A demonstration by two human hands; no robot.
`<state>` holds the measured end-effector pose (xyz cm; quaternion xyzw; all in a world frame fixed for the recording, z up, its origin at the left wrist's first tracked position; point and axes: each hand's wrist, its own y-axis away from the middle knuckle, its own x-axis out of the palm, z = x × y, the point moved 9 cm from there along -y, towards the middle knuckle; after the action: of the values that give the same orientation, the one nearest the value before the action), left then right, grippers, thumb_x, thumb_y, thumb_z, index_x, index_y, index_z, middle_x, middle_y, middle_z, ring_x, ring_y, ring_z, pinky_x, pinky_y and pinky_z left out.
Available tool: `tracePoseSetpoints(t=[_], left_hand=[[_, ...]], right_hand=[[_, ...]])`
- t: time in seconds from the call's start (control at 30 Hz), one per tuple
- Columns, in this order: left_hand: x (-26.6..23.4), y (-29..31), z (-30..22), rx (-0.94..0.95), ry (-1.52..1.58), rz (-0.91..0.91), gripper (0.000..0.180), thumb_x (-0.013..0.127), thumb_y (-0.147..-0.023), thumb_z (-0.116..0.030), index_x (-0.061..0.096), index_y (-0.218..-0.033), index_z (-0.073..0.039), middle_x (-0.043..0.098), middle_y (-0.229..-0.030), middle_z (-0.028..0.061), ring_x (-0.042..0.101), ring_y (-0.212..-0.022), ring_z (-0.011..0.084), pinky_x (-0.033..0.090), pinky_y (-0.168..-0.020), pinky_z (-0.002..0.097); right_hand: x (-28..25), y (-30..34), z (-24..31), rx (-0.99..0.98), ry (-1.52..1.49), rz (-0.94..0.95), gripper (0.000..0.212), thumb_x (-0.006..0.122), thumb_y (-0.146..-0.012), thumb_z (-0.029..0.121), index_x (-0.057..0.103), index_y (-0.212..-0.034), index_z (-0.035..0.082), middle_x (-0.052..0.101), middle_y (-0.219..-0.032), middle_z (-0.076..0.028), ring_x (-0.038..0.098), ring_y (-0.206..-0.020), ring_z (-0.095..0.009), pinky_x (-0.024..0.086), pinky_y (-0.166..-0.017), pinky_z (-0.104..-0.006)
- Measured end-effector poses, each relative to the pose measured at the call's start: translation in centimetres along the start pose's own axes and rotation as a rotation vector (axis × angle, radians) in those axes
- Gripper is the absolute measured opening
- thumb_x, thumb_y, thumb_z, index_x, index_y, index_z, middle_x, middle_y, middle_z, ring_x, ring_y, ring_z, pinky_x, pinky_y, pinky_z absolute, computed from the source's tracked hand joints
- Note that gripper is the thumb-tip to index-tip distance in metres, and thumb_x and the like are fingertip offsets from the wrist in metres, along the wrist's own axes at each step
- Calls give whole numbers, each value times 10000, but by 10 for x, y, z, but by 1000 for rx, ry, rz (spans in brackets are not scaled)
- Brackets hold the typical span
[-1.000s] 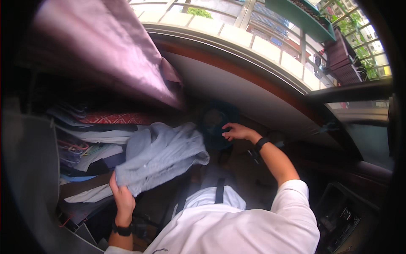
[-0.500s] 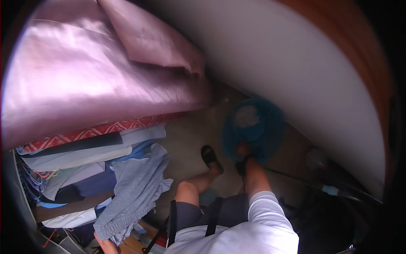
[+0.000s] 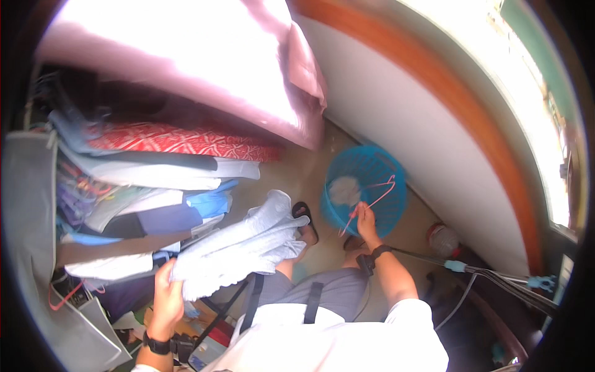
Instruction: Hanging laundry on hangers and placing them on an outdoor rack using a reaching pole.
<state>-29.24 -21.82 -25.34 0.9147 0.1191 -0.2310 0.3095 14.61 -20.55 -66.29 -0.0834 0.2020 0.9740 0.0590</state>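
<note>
A light grey garment point(image 3: 235, 248) of soft cloth hangs from my left hand point(image 3: 164, 288), whose fingers are closed on its left end. The cloth spreads to the right in loose folds. My right hand point(image 3: 367, 223) grips a pink clothes hanger point(image 3: 379, 198) above the near side of a blue plastic basket point(image 3: 396, 217). Inside the basket lies a crumpled whitish cloth point(image 3: 344, 191). To the left, beside the grey garment, several clothes hang packed together, among them a red patterned one point(image 3: 186, 139) and a bright blue one point(image 3: 211, 201).
A shiny pink cover point(image 3: 186, 49) overhangs the clothes at the upper left. A grey fabric panel point(image 3: 31, 235) bounds them at the left. The white wall point(image 3: 427, 124) runs behind the basket. A dark pole point(image 3: 496, 273) with light blue fittings lies at the right.
My left hand has come up into view with the grey garment, which has moved right. My right hand has risen from the basket holding the pink hanger. The view has shifted and brightened.
</note>
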Motion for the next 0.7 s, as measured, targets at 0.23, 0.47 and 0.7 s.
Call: tracePoseSetpoints(t=[0.23, 0.47, 0.7], left_hand=[[18, 32, -62, 132, 267, 110, 298, 455, -892, 13, 506, -1180, 74, 582, -1110, 104, 540, -1015, 147, 419, -911, 275], [44, 36, -21, 7, 245, 115, 242, 479, -932, -66, 557, -1115, 72, 614, -1032, 71, 542, -950, 106, 428, -843, 249], [51, 29, 6, 19, 258, 143, 225, 484, -932, -67, 563, -1096, 64, 612, -1034, 77, 547, -947, 115, 425, -849, 255]], right_hand=[[-39, 34, -92, -85, 281, -42, 347, 381, -990, 310, 579, -869, 52, 577, -671, -55, 561, -588, -142, 468, -598, -282], [-38, 42, -148, 424, -170, -71, 399, 355, -989, 321, 560, -807, 32, 591, -670, -74, 585, -575, -171, 482, -527, -338], [-9, 116, 22, -44, 149, -61, 381, 320, -1004, 257, 522, -797, 10, 662, -833, -125, 633, -805, -235, 493, -756, -358]])
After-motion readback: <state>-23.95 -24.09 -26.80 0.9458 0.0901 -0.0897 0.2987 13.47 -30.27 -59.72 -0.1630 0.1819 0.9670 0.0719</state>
